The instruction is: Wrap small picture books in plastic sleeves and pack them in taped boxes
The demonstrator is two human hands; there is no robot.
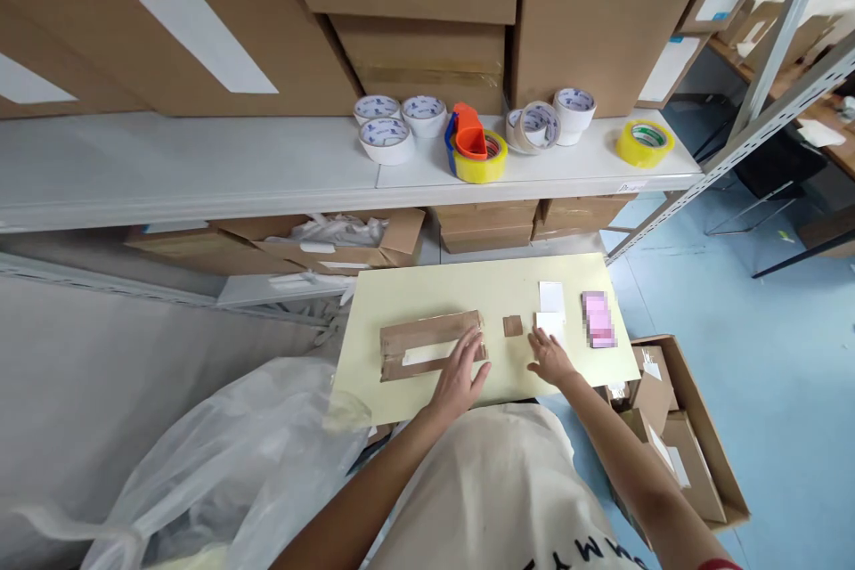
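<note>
My left hand [460, 376] lies with its fingers stretched out over the right end of a long, flat brown cardboard piece [394, 354]. A white strip [427, 354] runs along that piece. My right hand [552, 360] is open, its fingertips at the lower edge of a white card [549, 321]. Another white card [551, 296] lies just behind it. Between my hands is a small brown square [512, 326]. Farther right lies a pink, blurred item [598, 319]. All of these lie on a pale yellow board [427, 287].
Tape rolls, white [387, 142] and yellow [645, 144], and an orange-and-blue tape dispenser [470, 135] stand on the grey shelf [267, 165]. Large cartons [601, 27] are stacked behind. A carton of small boxes [728, 485] sits right; a translucent plastic bag [247, 436] bulges left.
</note>
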